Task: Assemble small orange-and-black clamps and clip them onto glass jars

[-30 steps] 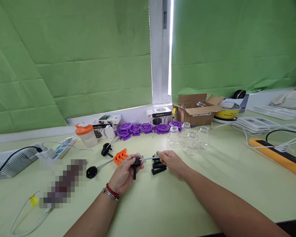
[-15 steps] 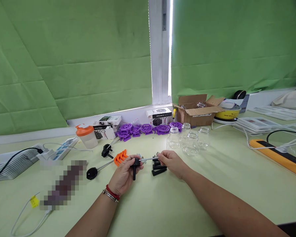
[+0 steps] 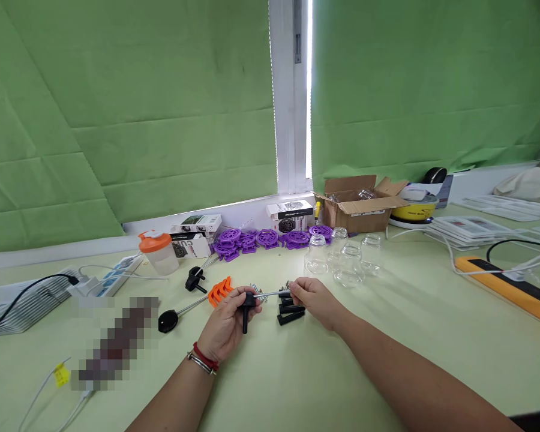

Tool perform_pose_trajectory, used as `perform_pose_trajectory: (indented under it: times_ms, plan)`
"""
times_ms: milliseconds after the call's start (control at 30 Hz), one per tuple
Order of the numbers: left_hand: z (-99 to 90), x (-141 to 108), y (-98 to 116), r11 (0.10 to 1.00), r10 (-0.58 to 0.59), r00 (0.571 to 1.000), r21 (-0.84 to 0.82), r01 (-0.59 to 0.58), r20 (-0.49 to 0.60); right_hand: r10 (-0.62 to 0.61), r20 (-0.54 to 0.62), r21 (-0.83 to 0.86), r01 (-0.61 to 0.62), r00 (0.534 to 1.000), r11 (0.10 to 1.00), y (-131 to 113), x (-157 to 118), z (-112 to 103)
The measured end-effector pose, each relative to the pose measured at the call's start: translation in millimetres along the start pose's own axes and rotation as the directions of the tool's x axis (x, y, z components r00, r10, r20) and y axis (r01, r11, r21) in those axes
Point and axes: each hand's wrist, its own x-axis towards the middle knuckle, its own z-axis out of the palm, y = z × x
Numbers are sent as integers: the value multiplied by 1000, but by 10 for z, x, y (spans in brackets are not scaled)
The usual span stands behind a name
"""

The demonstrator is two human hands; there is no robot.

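Observation:
My left hand (image 3: 225, 323) is closed around a black plastic crank piece (image 3: 245, 319) whose short peg points down toward me. A thin metal rod (image 3: 272, 293) runs out of that piece to the right, roughly level. At the rod's far end, the fingertips of my right hand (image 3: 315, 302) are pinched together; the exact tip is hidden by them. Just below the rod lie several black handle-like pieces (image 3: 291, 318). Behind my left fingers are small metal screws (image 3: 256, 288), partly covered, and a row of orange curved parts (image 3: 219, 291).
Left of my hands lie black round heads with rods (image 3: 168, 321). Purple wheel-shaped parts (image 3: 267, 238) line the back. Clear jars (image 3: 348, 268) stand at right, before an open cardboard box (image 3: 364, 214). An orange-lidded shaker (image 3: 158, 252) and a yellow-black power strip (image 3: 513, 287) flank the area.
Both hands keep nearly the same hold on the crank piece and rod. The view has shifted very slightly; nothing else has visibly moved.

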Motion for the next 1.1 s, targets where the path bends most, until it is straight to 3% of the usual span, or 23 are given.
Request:
perform_pose_trajectory:
  times_ms: [233, 400, 567, 700, 867, 1100]
  plan:
    - [-3, 0, -7, 1000, 7, 1000, -1, -7, -23, -36, -3, 67, 36, 999, 997, -4, 0, -5]
    - [3, 0, 4, 1000, -3, 1000, -4, 3, -3, 20, 5, 19, -20, 1000, 1000, -14, -8, -2]
    - [-12, -1, -3, 1000, -4, 1000, 8, 4, -12, -42, 7, 27, 42, 999, 999, -29, -18, -5]
    - [1, -8, -5, 1000, -1, 1000, -10, 1, -4, -1, 21, -18, 2, 1000, 1000, -47, -31, -5]
    - [11, -12, -4, 1000, 8, 1000, -14, -8, -9, -58, 27, 5, 58, 998, 998, -44, -32, 3]
    - [23, -27, 0, 1000, -6, 1000, 21, 6, 6, -41, 44, -87, 45, 998, 995, -81, -39, 16]
